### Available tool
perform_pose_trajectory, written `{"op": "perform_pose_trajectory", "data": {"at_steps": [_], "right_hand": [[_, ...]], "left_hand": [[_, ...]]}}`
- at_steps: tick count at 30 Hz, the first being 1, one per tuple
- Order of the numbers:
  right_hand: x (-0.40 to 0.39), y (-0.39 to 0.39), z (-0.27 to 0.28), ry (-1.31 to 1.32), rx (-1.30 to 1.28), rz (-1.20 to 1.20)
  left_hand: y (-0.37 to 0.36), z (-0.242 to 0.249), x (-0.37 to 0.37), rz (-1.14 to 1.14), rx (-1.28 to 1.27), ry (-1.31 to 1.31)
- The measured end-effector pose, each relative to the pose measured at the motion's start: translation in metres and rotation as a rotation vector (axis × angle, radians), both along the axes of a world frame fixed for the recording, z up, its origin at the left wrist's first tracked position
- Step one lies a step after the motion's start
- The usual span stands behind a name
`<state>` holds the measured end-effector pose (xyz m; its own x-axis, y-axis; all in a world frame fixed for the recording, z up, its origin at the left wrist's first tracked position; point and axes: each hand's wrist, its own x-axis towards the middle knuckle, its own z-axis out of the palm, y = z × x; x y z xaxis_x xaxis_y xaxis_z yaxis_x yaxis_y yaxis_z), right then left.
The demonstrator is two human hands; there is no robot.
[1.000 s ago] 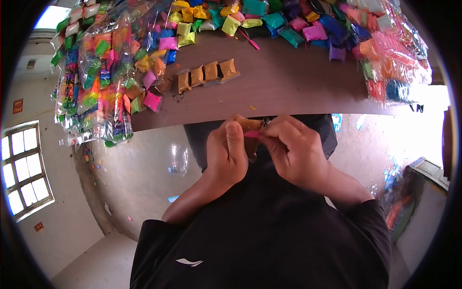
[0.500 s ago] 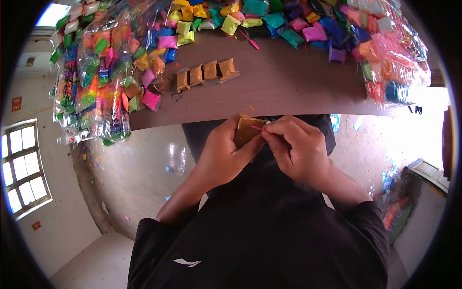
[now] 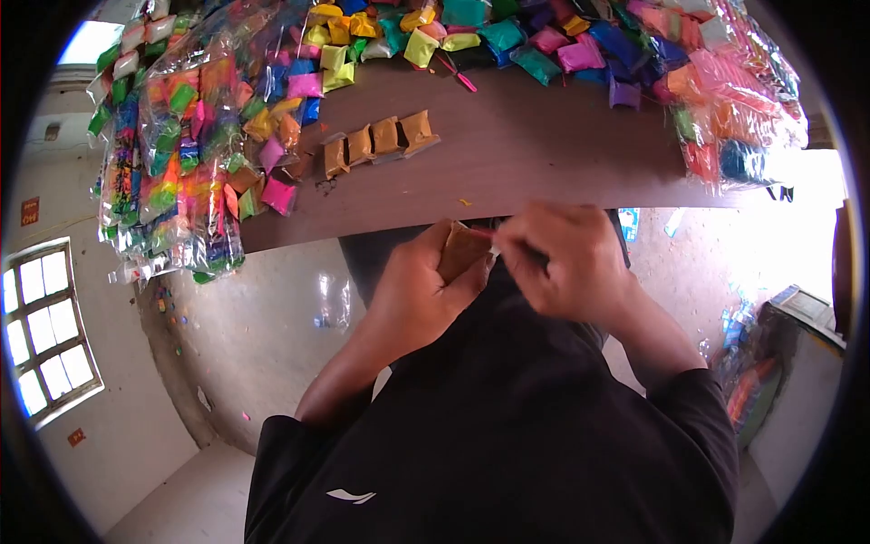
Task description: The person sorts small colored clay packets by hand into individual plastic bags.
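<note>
My left hand (image 3: 412,290) is closed around a small brown packet (image 3: 462,251), held at the table's front edge above my lap. The thumb presses along the packet's lower side, with the fingers behind it. Close at its right is my right hand (image 3: 569,258), fingers curled in and smeared by motion. From those fingers a thin pink stick (image 3: 485,234) reaches across the packet's upper right edge. Beyond both hands, a short row of matching brown packets (image 3: 385,138) lies on the brown table (image 3: 507,136).
Many coloured packets (image 3: 421,47) are heaped along the table's back. Clear bags of packets pile up at the left (image 3: 186,172) and right (image 3: 734,100). A pink tool (image 3: 460,74) lies near the back heap. A small yellow scrap (image 3: 465,202) sits by the front edge.
My right hand has shifted slightly up and right and turned, blurring with the motion. My left hand keeps its hold on the brown packet, almost in place. The view has tilted slightly.
</note>
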<state>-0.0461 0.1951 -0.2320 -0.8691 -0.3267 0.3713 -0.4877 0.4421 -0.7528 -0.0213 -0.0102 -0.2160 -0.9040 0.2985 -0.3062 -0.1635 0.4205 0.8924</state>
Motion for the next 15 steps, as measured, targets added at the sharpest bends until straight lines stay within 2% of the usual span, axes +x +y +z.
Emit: {"op": "perform_pose_trajectory", "data": {"at_steps": [2,3,5,6,8,10,12,14,15], "right_hand": [[0.005,-0.001,-0.001,0.041,-0.026,0.173],[0.004,-0.001,-0.003,0.040,-0.026,0.168],[0.001,-0.001,-0.006,-0.021,-0.003,-0.009],[0.001,-0.001,-0.005,-0.020,-0.003,-0.010],[0.006,-0.001,-0.002,0.022,-0.071,0.167],[0.008,-0.003,-0.005,-0.027,-0.017,0.157],[0.000,-0.003,-0.007,-0.045,-0.031,-0.065],[0.003,-0.003,-0.003,-0.044,-0.078,-0.039],[0.010,-0.003,-0.002,-0.055,-0.060,0.069]], "left_hand": [[0.001,-0.004,0.002,0.052,0.079,0.005],[0.002,-0.007,0.002,0.047,0.080,0.004],[0.003,-0.013,0.001,0.064,0.081,0.115],[0.002,-0.013,0.000,0.063,0.081,0.116],[-0.001,-0.013,0.002,0.059,0.029,0.022],[0.001,-0.020,0.001,0.075,0.069,0.050],[0.003,-0.021,0.001,0.096,0.111,0.081],[0.000,-0.015,0.000,0.092,0.076,0.022],[0.000,-0.016,0.001,0.096,0.073,0.023]]}}
